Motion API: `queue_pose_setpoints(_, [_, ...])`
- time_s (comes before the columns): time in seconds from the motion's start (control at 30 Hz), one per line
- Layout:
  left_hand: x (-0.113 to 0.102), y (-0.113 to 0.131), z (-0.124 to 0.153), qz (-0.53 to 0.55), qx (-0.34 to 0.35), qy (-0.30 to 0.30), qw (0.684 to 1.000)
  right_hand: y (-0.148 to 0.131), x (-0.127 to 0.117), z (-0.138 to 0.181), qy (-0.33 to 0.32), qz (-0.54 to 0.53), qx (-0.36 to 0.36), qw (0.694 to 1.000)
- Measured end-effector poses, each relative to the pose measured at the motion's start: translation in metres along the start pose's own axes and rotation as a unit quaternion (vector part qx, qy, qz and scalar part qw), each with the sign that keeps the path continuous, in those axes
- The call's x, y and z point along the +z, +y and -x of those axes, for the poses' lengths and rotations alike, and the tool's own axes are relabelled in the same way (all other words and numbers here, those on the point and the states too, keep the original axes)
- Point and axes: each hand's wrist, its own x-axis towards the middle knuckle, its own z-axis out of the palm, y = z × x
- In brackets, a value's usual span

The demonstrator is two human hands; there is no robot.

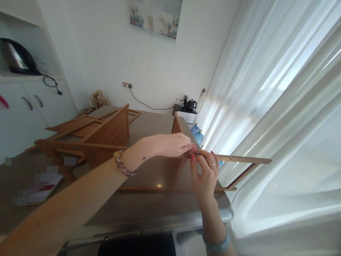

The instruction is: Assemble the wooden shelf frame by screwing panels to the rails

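A brown wooden furniture frame (245,159) lies on its side across the table, with upright boards (114,124) between its long rails. My left hand (170,144) reaches over the upper rail, fingers closed together at the joint by the right upright board (176,124). What its fingertips pinch is hidden. My right hand (205,172) is at the same joint, just right of the left fingertips. Its thumb and fingers are closed on a thin metal rod (200,149), which looks like a hex key and slants upward.
More wooden frame parts (80,124) lie at the table's left. A booklet (44,192) rests at the near left of the grey table (160,209). White curtains (266,89) hang close on the right. A dark chair (135,244) stands at the near edge.
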Motion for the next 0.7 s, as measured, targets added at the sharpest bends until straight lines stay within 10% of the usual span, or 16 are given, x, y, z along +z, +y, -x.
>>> queue_pose_setpoints(0.53, [0.009, 0.008, 0.007, -0.016, 0.004, 0.026, 1.000, 0.007, -0.016, -0.010, -0.060, -0.072, 0.040, 0.995])
queue_pose_setpoints(0.7, [0.011, 0.006, 0.007, -0.027, 0.015, 0.027, 0.999, 0.022, -0.026, -0.026, -0.080, -0.036, -0.095, 0.992])
